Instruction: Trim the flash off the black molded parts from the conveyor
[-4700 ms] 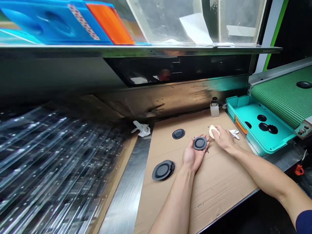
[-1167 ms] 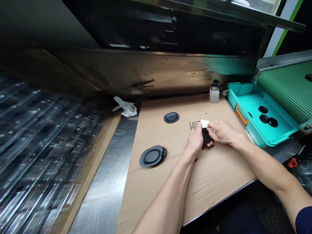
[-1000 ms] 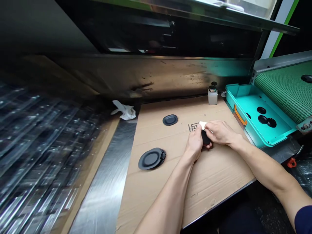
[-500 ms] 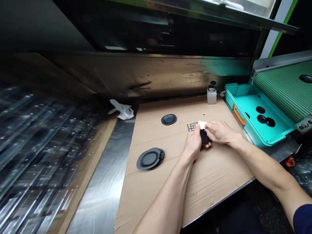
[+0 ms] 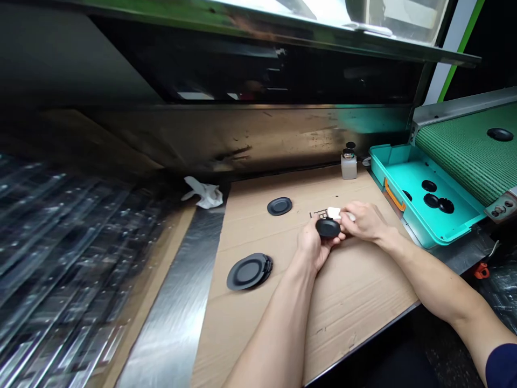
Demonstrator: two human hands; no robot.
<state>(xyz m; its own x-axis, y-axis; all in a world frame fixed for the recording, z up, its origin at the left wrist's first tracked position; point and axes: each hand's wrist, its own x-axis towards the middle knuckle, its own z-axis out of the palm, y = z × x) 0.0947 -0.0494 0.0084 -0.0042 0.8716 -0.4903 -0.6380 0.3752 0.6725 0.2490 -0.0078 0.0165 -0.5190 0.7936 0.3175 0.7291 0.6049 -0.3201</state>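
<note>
Black disc (image 5: 328,228) tipped flatter, left hand (image 5: 314,243) gripping; right hand (image 5: 364,220) pinches white pad (image 5: 334,212), forearm (image 5: 424,277) over cardboard (image 5: 363,296) edge.

From here I see the left hand (image 5: 312,245) holding a black disc (image 5: 328,229) over the cardboard (image 5: 351,302), the right hand (image 5: 363,221) pinching a white pad (image 5: 334,213), a teal tray (image 5: 404,168) farther right.

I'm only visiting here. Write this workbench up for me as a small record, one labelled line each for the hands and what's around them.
Left hand: holds a black disc
Right hand: pinches a white piece close to that disc
Cardboard sheet: carries a lone dark disc, a pile of discs and a bottle
Teal tray: four discs visible, one partly hidden
Green belt: one disc visible
Cardboard's far left corner: crumpled white item beside it
</note>
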